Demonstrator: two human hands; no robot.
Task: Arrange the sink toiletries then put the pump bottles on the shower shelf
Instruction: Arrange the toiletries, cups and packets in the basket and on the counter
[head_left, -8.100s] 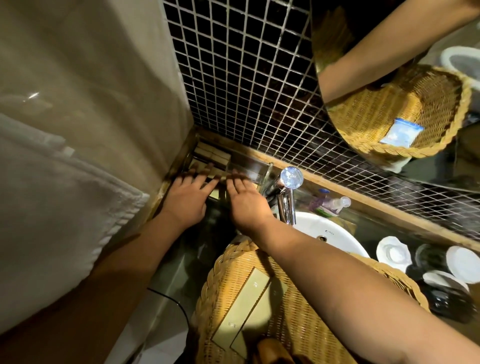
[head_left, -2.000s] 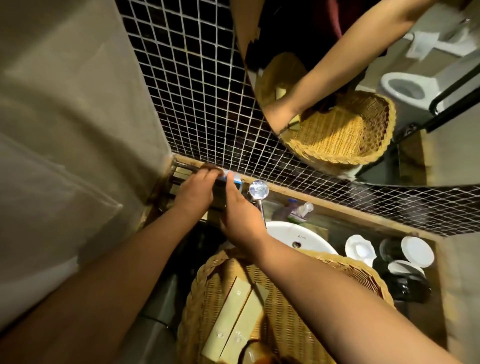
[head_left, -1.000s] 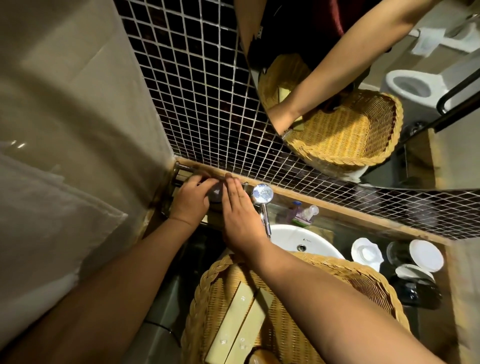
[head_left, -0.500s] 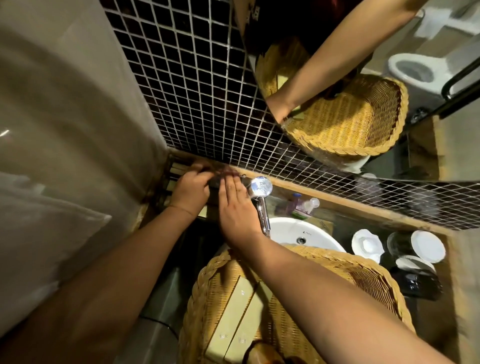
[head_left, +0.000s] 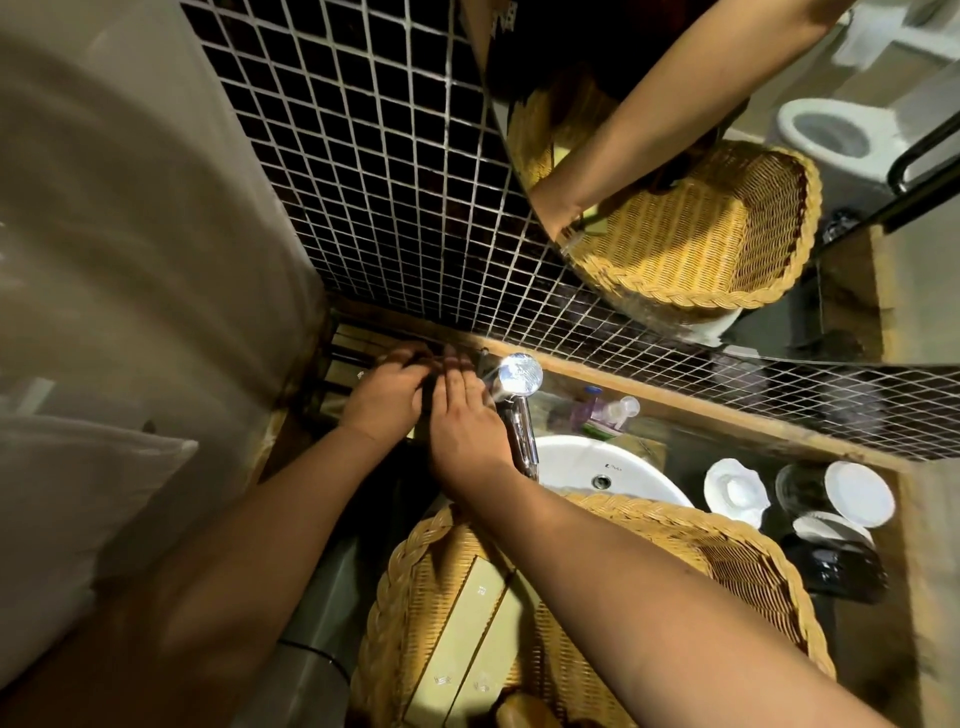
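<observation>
Both hands reach into the back left corner of the counter, where a dark tray (head_left: 337, 358) holds flat pale toiletry boxes. My left hand (head_left: 384, 397) lies over the boxes with its fingers bent onto them. My right hand (head_left: 462, 415) has straight fingers side by side, pressing on the items beside the tap; what is under them is hidden. A wicker basket (head_left: 753, 566) sits over the sink with two long pale green boxes (head_left: 462, 644) in it. A small clear pump bottle (head_left: 605, 413) lies behind the basin.
A chrome tap (head_left: 519, 410) stands right of my right hand, above the white basin (head_left: 597, 467). White cups and lids (head_left: 735, 491) and a dark glass (head_left: 831, 566) sit at the right. A white towel (head_left: 67, 499) hangs at the left. A mirror (head_left: 727, 156) hangs above.
Both hands stay in the corner and have shifted slightly over the boxes; the small blue-and-white packet seen between them two seconds ago is no longer visible.
</observation>
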